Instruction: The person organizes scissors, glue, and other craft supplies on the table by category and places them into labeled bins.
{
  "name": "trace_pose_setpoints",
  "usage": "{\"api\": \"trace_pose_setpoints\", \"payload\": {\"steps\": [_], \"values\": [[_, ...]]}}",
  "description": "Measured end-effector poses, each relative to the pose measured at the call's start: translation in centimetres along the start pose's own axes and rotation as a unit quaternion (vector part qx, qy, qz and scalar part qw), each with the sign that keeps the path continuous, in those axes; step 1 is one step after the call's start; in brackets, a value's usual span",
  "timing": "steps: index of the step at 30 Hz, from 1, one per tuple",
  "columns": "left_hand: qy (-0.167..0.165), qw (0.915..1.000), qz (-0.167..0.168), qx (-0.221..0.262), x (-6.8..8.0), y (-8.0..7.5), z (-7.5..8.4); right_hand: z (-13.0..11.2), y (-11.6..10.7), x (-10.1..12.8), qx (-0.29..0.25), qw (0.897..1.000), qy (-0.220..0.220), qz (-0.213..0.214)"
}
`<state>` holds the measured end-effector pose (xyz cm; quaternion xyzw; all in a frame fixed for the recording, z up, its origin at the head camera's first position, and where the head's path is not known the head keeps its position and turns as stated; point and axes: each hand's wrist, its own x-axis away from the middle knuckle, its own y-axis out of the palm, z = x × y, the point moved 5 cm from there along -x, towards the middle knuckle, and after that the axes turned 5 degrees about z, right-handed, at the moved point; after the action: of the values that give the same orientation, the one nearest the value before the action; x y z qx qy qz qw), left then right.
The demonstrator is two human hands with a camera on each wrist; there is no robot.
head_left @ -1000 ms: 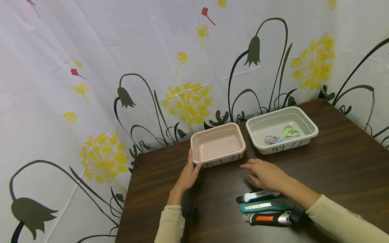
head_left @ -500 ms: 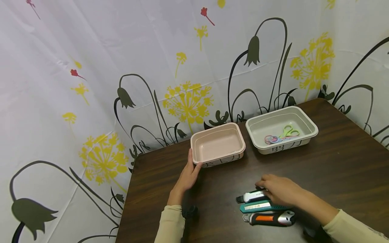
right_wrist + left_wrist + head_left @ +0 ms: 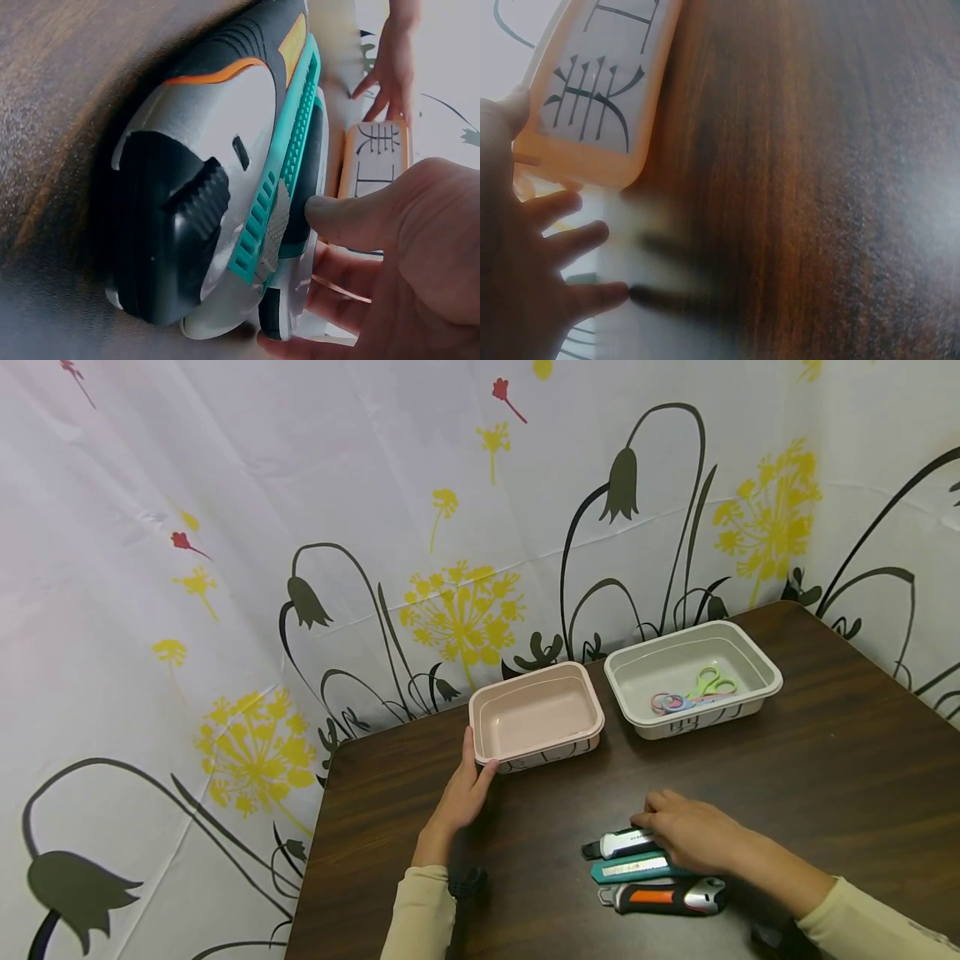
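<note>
My left hand (image 3: 459, 793) rests at the near left corner of a pink plastic bin (image 3: 536, 714), thumb by the labelled front wall and straight fingers along the side. In the left wrist view, several spread fingertips (image 3: 592, 300) stand free below the bin's corner. My right hand (image 3: 697, 831) pinches a white and black utility knife (image 3: 617, 844), the farthest of a row. Beside it lie a teal cutter (image 3: 633, 867) and a black, orange and silver utility knife (image 3: 660, 898). A pale grey body (image 3: 217, 311) shows between these two in the right wrist view.
A grey-white bin (image 3: 652, 672) to the right of the pink one holds green scissors (image 3: 714, 683) and blue and pink scissors (image 3: 672, 703). Both bins stand at the back edge of the dark wooden table (image 3: 847, 760), before a flower-printed curtain (image 3: 360, 485).
My right hand has come back from near the pink bin to the row of knives and taken hold of the white and black one. The left hand stays at the pink bin.
</note>
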<state>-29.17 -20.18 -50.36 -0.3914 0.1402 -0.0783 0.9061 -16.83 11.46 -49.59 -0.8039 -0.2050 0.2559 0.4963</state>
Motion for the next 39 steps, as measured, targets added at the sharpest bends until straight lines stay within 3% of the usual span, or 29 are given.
{"api": "trace_pose_setpoints", "payload": {"steps": [7, 19, 39], "values": [[0.008, 1.0000, 0.004, -0.001, -0.1, 0.2, -0.1, -0.1, 0.5, 0.0, 0.002, 1.000, -0.007, -0.012], [0.008, 0.9999, 0.009, 0.001, -0.1, 0.0, -0.2, -0.2, 0.1, 0.0, 0.033, 0.998, -0.039, 0.020], [-0.001, 1.0000, 0.005, -0.001, 0.0, 0.0, -0.3, -0.4, -1.1, 0.4, 0.028, 0.999, -0.033, 0.009]]}}
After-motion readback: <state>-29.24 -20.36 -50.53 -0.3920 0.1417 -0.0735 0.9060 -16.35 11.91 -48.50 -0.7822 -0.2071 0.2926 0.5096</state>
